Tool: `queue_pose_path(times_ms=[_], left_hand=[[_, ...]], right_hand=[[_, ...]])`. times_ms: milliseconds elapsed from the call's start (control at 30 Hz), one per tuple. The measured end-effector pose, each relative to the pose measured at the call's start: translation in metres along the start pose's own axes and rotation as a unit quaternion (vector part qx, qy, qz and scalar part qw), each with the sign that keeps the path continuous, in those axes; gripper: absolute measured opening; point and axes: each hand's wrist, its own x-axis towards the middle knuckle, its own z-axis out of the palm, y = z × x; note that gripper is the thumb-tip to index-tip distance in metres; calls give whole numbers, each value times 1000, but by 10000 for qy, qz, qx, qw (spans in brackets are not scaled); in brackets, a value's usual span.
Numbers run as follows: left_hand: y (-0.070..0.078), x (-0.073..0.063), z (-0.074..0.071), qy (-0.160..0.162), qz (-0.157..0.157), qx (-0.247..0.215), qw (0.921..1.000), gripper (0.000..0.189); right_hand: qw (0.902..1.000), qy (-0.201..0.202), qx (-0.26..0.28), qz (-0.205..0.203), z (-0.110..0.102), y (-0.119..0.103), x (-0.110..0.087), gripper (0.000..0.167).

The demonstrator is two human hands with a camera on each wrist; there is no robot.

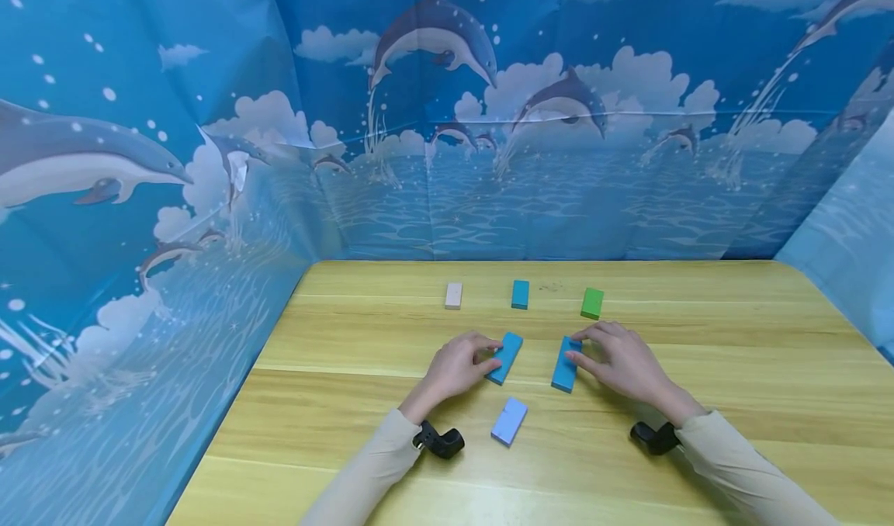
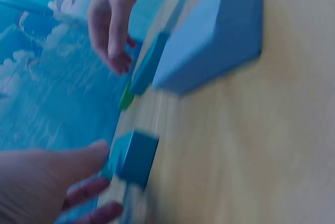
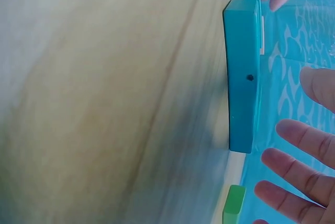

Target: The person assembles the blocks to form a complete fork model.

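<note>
Two long blue blocks lie flat on the table between the hands. My left hand point(image 1: 461, 363) is at the left blue block point(image 1: 507, 358), thumb and forefinger reaching over its left side; in the left wrist view a gap shows between the thumb and the other fingers beside that block point(image 2: 137, 157). My right hand point(image 1: 621, 361) hovers at the right blue block point(image 1: 566, 367). Seen from the right wrist, its fingers point(image 3: 303, 135) are spread and apart from the block point(image 3: 242, 85). Nearer to me lies a periwinkle block point(image 1: 509, 421), large in the left wrist view.
Along the back of the wooden table point(image 1: 391, 417) stand a pale pinkish block point(image 1: 453, 295), a shorter blue block point(image 1: 520, 295) and a green block point(image 1: 592, 303). A dolphin-printed curtain point(image 1: 447, 192) hangs behind and at the sides.
</note>
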Motion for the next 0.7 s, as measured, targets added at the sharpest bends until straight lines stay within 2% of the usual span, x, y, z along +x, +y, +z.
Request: queue_pose_path(times_ms=[67,167,267,400,567,700], left_hand=[[-6,3,-3,-254,418,230,9985,35],[-14,6,-5,-705,1121,530,9898,38],[-18,6,-8,-1086,1457,581,9816,41],[-20,5,-9,-1264,1467,511,9797,42],[-21,6,-2,-1094,1493,555,9811,43],[-18,6,3,-919,1469,600,9830,44]], right_hand=[[10000,11,9,-11,0,0,0,33],[10000,4,39,3,-1,1,0,32],[10000,-30,82,46,-1,2,-1,31],[9997,-125,217,57,-3,3,-1,30],[9976,-448,530,-16,-5,8,0,29],[9921,-818,915,-246,-6,17,4,30]])
